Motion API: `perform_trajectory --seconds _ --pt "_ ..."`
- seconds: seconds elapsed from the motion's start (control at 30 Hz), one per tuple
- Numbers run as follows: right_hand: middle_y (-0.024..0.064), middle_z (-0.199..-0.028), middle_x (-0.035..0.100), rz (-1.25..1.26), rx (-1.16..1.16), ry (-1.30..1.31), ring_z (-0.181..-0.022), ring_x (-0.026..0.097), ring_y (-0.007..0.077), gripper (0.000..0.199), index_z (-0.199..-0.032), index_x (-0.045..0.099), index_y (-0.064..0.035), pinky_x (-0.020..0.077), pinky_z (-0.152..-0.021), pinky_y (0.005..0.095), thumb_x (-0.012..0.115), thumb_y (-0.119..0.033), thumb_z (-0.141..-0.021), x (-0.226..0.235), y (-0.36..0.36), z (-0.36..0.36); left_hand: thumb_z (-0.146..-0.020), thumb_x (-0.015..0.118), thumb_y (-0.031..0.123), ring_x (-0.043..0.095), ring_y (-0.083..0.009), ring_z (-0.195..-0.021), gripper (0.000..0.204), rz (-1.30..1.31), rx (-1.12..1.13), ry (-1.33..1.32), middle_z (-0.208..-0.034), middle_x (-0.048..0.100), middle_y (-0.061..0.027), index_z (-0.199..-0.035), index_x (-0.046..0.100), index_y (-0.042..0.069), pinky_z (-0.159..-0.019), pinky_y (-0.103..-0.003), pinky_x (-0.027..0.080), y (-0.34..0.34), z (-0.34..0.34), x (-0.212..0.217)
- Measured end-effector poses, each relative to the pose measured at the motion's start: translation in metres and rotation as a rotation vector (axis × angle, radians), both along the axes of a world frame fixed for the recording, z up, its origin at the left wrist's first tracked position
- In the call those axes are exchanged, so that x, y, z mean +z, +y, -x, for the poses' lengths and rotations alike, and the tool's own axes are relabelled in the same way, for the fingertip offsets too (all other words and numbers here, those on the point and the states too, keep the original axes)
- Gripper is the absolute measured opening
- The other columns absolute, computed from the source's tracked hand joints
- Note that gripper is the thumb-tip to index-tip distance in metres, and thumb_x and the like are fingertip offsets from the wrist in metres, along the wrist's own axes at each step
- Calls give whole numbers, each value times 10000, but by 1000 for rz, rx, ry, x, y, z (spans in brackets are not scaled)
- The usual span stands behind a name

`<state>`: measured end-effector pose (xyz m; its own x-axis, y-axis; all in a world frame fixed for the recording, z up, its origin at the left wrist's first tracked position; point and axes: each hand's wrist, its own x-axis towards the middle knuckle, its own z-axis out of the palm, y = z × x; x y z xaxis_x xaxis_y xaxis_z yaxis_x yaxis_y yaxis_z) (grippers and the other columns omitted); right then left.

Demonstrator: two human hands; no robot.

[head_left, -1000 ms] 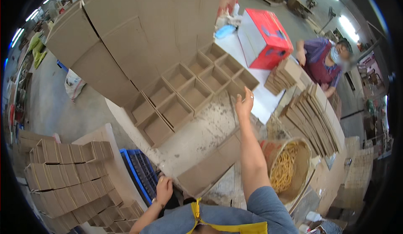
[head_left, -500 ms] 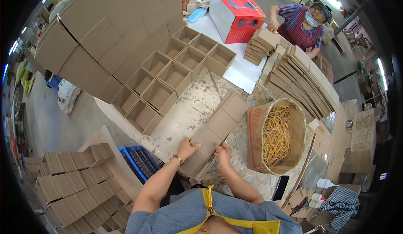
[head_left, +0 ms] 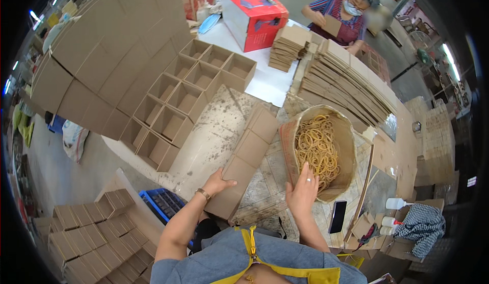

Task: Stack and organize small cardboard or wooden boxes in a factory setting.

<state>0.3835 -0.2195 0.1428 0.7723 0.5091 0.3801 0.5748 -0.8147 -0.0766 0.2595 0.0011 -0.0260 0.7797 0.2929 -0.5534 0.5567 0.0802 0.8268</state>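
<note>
My left hand (head_left: pixel 218 183) holds the near part of a long stack of brown folded cardboard (head_left: pixel 243 160), its thumb lying across the top piece. The stack lies slantwise on the worn work table, its panels marked by creases. My right hand (head_left: pixel 302 189) is off the cardboard, with its fingers stretched out over the near rim of an open brown bag-like container (head_left: pixel 342 187). Inside is a heap of yellow rubber bands (head_left: pixel 317 149). The fingertips are over the bands, and I cannot make out any band held.
Open cardboard boxes (head_left: pixel 173 123) stand in rows at left, beside a tall box wall (head_left: pixel 117 44). Flat cardboard (head_left: pixel 346 80) is stacked at the far right, near a red carton (head_left: pixel 254 16). Across the table a co-worker holds cardboard. A phone (head_left: pixel 337 216) lies right of my right hand.
My right hand has left the cardboard stack and moved right to the rubber bands, its fingers now extended. My left hand stays on the stack. The co-worker has lifted a cardboard piece.
</note>
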Motion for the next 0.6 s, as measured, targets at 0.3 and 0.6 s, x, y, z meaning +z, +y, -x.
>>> perform_trajectory --seconds 0.3,0.6 --pt "153 -613 590 35 -302 58 -558 594 357 253 -965 581 -113 455 -502 460 565 -64 -717 9 -83 -52 -757 705 110 574 -145 -950 486 435 31 -135 -1071 599 -89 -1177 488 1 -807 -305 484 -44 -6 58" --pt "181 -636 589 -92 -406 -75 -580 583 370 324 -985 616 -111 444 -533 462 631 -61 -665 12 -129 -74 -749 713 158 594 -178 -934 437 528 -51 -46 -1026 624 -103 -1125 545 14 -797 -307 486 -77 -31 7"
